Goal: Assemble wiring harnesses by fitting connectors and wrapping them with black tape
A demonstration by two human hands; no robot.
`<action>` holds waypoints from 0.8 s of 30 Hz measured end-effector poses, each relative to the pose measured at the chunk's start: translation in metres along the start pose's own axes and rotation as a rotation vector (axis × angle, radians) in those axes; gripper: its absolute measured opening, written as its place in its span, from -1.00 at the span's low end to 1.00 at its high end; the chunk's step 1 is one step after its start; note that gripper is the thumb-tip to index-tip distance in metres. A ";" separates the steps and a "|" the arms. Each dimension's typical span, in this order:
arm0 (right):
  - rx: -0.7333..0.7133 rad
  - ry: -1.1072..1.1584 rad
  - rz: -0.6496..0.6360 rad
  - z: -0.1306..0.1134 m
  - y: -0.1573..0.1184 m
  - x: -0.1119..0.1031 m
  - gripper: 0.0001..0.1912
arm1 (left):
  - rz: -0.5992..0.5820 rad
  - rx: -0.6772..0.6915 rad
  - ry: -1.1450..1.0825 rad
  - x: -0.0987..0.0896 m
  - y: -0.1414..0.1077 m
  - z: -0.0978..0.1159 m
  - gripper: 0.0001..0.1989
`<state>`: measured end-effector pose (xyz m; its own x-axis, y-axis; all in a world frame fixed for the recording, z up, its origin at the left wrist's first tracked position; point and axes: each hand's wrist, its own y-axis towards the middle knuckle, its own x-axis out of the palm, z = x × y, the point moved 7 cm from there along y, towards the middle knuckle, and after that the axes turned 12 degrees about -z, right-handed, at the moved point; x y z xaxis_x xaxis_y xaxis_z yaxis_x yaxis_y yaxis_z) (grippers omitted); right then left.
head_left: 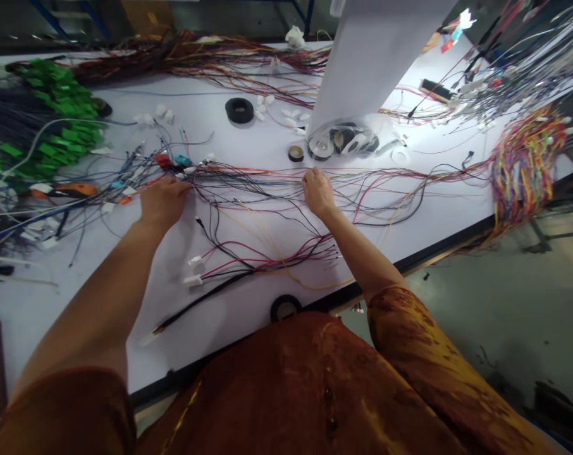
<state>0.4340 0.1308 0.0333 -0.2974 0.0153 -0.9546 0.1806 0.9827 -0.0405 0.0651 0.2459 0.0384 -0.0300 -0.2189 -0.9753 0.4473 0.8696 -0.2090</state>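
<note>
A long run of thin coloured wires (248,177) lies across the white table. My left hand (166,199) is closed on its left part, beside a teal connector (181,160) and a red connector (163,160). Farther right, my right hand (317,191) has its fingers closed on the same wires, just below a small tape roll (296,153). Nearer my body lies a second group of red and black wires (272,260) with white connectors (193,280) and a black sleeved cable (205,302).
Green-tagged wires (63,120) and an orange-handled tool (75,189) lie left. Black tape rolls (240,110) sit behind and at the front edge. A white post (362,63) rises behind a plastic bag (346,140). A multicoloured wire bundle (528,164) hangs over the right edge.
</note>
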 end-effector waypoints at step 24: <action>-0.066 0.997 0.156 0.046 -0.033 -0.080 -0.90 | 0.275 -0.038 -0.208 -0.009 -0.032 0.000 -0.69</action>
<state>0.4949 0.0886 0.0977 -0.9280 0.2621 -0.2649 0.2413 0.9643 0.1090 0.0512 0.2203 0.0536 0.2715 -0.0563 -0.9608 0.3797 0.9236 0.0531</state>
